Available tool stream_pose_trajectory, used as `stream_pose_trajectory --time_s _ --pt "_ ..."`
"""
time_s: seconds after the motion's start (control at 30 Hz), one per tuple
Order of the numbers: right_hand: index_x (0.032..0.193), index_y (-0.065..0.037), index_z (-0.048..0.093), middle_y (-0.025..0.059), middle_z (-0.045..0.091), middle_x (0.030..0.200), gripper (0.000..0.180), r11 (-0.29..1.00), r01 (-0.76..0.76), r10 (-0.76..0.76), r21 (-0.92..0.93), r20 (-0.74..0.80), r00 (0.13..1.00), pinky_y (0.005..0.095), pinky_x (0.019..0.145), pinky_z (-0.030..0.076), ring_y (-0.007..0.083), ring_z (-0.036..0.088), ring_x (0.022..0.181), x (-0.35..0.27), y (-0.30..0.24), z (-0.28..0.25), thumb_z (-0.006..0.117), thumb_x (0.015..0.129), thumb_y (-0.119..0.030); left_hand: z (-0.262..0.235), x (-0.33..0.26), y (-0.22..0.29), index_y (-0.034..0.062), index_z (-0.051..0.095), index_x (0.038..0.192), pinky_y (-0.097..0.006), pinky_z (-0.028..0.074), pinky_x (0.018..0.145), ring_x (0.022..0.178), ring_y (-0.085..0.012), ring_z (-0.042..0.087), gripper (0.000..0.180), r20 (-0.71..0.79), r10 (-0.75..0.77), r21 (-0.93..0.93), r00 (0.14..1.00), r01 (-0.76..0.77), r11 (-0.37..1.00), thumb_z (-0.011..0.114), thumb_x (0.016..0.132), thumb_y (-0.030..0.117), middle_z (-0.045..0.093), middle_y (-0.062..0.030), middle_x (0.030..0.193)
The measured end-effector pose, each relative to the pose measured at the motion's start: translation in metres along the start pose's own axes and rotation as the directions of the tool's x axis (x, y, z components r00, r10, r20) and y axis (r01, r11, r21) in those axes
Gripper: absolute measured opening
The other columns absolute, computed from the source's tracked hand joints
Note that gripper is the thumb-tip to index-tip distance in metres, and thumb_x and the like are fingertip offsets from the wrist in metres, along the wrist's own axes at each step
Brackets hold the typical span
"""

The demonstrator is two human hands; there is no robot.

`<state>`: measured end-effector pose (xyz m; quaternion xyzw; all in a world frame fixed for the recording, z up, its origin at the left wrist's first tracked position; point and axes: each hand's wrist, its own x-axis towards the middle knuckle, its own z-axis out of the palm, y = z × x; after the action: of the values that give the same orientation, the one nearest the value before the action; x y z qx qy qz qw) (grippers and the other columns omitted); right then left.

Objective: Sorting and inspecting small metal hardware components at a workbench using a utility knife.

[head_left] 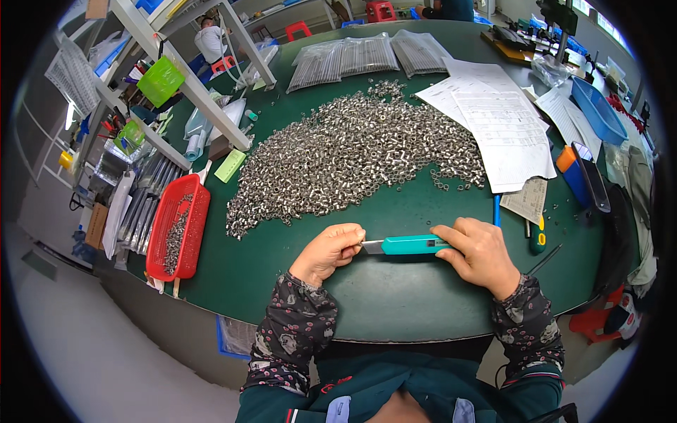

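A teal utility knife [411, 244] lies level in my right hand [478, 255], its blade [371, 247] out and pointing left. The thumb and fingers grip the rear end of its handle. My left hand [328, 254] is closed in a pinch right at the blade's tip. Whatever sits between those fingertips is too small to make out. Beyond both hands spreads a wide heap of small metal rings [352, 155] on the green tabletop [416, 303].
A red basket [198, 218] of metal pieces stands at the left. Bags of metal tubes [367, 56] lie at the back. Papers [501, 134], a blue tray [598, 109], a yellow-green handled tool [538, 240] and a dark thin tool [546, 259] lie right. A shelf frame [190, 84] rises at left.
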<state>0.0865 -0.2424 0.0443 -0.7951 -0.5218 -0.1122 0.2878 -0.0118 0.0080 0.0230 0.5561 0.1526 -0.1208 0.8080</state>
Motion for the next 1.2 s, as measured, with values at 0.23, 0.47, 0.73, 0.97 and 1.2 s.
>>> stream_pose_trajectory --time_s 0.23,0.47,0.73,0.97,1.2 --pt "0.092 -0.011 0.057 0.0023 0.042 0.065 0.031 0.983 0.096 -0.104 -0.156 -0.044 0.994 0.0319 0.051 0.035 0.0181 0.046 0.061 0.005 -0.003 -0.011 0.067 0.063 -0.018 0.004 -0.001 0.002 0.0097 0.048 0.066 -0.015 0.019 0.037 0.044 0.0002 0.029 0.021 0.046 -0.052 0.052 0.998 0.05 0.997 0.052 0.084 0.02 0.042 0.0053 0.057" --pt "0.093 -0.011 0.059 0.0014 0.038 0.063 0.03 0.925 0.202 -0.241 -0.323 -0.085 0.967 0.0291 0.05 0.031 0.0157 0.04 0.058 0.01 0.0 -0.013 0.061 0.063 -0.014 0.006 -0.003 0.003 0.0092 0.05 0.067 -0.013 0.022 0.039 0.048 0.0014 0.033 0.021 0.011 -0.1 0.129 0.995 0.098 0.987 0.051 0.084 0.021 0.046 0.0055 0.062" --pt "0.093 -0.011 0.061 -0.0003 0.04 0.065 0.031 0.84 0.244 -0.35 -0.485 -0.139 0.926 0.0279 0.048 0.029 0.0147 0.038 0.056 0.008 -0.002 -0.015 0.059 0.062 -0.013 0.004 0.0 0.003 0.0082 0.051 0.07 -0.013 0.021 0.038 0.048 0.0014 0.031 0.021 0.057 -0.042 0.078 0.998 0.037 0.996 0.051 0.085 0.023 0.044 0.0054 0.061" --pt "0.093 -0.009 0.06 0.0059 0.047 0.065 0.028 0.998 -0.044 0.035 -0.055 -0.166 0.985 0.033 0.051 0.038 0.0224 0.049 0.059 0.0 0.002 0.0 0.064 0.068 -0.019 0.001 0.008 -0.006 0.0034 0.051 0.09 -0.013 0.024 0.038 0.047 -0.0013 0.029 0.011 -0.064 0.257 -0.151 0.964 -0.264 0.952 0.048 0.088 0.014 0.045 -0.0002 0.072" --pt "0.094 -0.006 0.061 0.0138 0.061 0.082 0.026 0.849 -0.328 0.3 0.414 0.132 0.945 0.0344 0.064 0.045 0.0291 0.058 0.073 -0.005 0.006 0.013 0.06 0.075 -0.023 0.001 0.012 -0.009 0.0039 0.051 0.094 -0.013 0.024 0.038 0.049 -0.0016 0.032 0.011 -0.101 0.352 -0.138 0.931 -0.363 0.922 0.052 0.083 0.004 0.051 -0.0027 0.084"
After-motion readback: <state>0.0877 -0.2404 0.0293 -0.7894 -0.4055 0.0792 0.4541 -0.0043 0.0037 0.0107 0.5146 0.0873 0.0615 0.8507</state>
